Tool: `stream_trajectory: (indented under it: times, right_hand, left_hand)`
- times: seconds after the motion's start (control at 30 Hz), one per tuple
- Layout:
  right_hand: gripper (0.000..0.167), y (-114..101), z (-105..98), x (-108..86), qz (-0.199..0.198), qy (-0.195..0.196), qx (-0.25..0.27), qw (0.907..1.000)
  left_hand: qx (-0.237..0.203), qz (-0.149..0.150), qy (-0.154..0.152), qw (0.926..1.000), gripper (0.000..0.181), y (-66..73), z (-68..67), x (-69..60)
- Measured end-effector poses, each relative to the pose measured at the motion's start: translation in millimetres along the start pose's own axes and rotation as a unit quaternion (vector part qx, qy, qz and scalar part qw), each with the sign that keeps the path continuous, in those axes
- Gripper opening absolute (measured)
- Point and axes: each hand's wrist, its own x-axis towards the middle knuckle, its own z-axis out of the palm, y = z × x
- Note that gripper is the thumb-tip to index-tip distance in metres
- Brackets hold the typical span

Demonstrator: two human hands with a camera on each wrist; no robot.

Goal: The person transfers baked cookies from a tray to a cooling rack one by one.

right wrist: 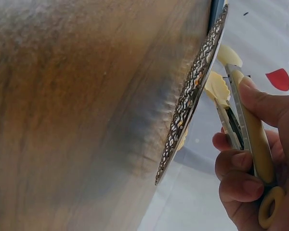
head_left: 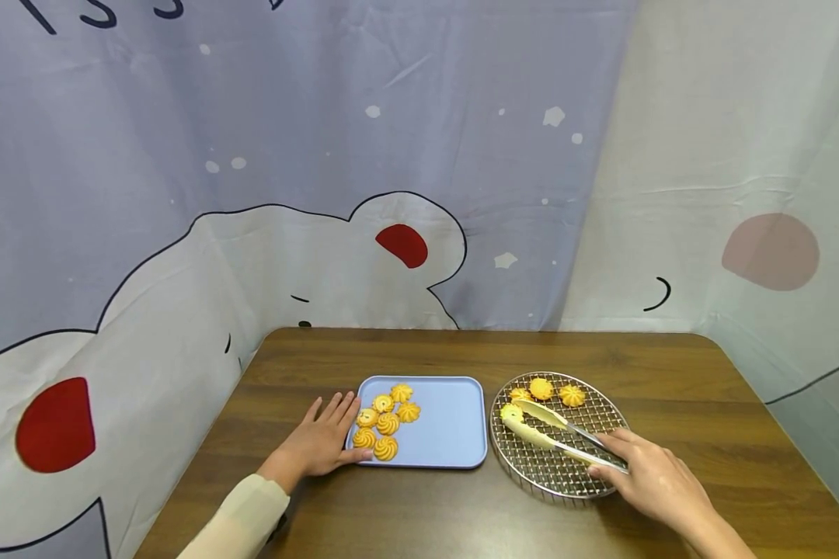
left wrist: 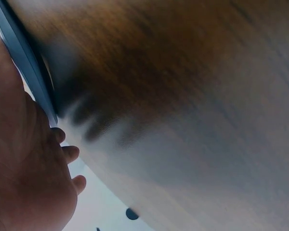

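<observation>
At ten o'clock on the rack [head_left: 562, 477], a cookie [head_left: 512, 413] sits between tongs [head_left: 533, 435] the right hand [head_left: 660, 481] grips; apparently a pickup, calling for a squeeze. The left hand [head_left: 324, 437], fingers spread, touches the tray [head_left: 450, 421].

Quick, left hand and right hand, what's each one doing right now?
Left hand: open, at the left edge of the blue tray.
Right hand: holding the tongs over the wire rack.

Tray [head_left: 450, 423] left of rack [head_left: 555, 475], on table [head_left: 405, 512]; cookies [head_left: 388, 424] on both.
</observation>
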Motion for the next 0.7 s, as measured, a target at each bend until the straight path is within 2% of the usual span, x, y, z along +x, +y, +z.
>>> stream_trajectory:
  times: [0.2, 0.5, 0.7]
  right_hand:
    - [0.056, -0.1, -1.2, 0.5, -0.006, 0.002, 0.002, 1.0]
    - [0.058, -2.4, -6.5, 2.7, -0.007, 0.001, 0.004, 1.0]
    - [0.055, -9.5, -6.0, 8.3, -0.022, 0.004, 0.006, 0.9997]
  left_hand:
    - [-0.004, 0.003, 0.0, 1.0, 0.101, 0.2, 0.3, -0.8]
    - [0.011, -0.002, 0.002, 0.9999, 0.105, -5.6, 8.2, 3.0]
    - [0.0, 0.003, 0.002, 1.0, 0.103, -4.5, 5.8, 2.1]
